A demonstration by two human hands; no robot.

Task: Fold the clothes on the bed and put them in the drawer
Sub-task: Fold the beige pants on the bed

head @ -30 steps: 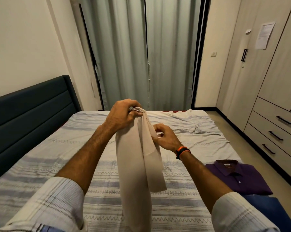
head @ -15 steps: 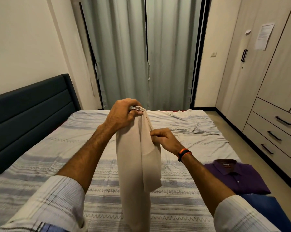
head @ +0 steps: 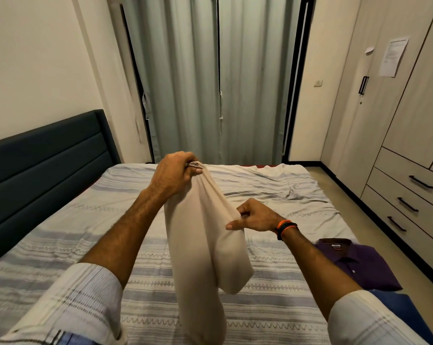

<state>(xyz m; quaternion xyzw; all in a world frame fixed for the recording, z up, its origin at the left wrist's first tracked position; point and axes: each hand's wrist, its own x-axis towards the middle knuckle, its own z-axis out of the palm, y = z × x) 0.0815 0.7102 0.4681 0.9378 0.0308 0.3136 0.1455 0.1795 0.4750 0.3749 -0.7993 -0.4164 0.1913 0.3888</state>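
— Where is the beige garment (head: pixel 205 245)?
— Above the middle of the bed (head: pixel 272 192), hanging from the left hand (head: pixel 175 175), which grips its bunched top.
— And the right hand (head: pixel 255 216)?
— It pinches the cloth's right edge lower down. A folded purple shirt (head: pixel 360 263) lies at the bed's right edge.
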